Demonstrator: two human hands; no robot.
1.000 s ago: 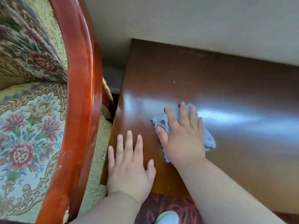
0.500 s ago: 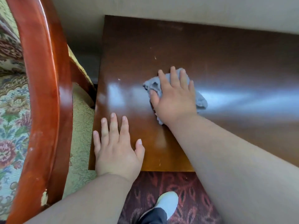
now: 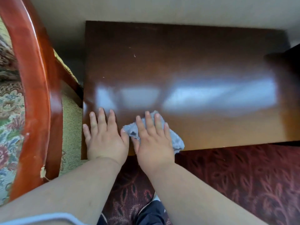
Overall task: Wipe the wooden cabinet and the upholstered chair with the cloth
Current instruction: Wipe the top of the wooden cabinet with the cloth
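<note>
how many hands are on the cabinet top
2. The left hand lies flat at the near left corner of the cabinet. The right hand is just beside it at the near edge, pressing the cloth. None hidden.

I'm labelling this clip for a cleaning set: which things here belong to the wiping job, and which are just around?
Job: cloth, pressed under the right hand; wooden cabinet; upholstered chair; left hand, flat on the cabinet.
Just around: patterned carpet; wall.
</note>
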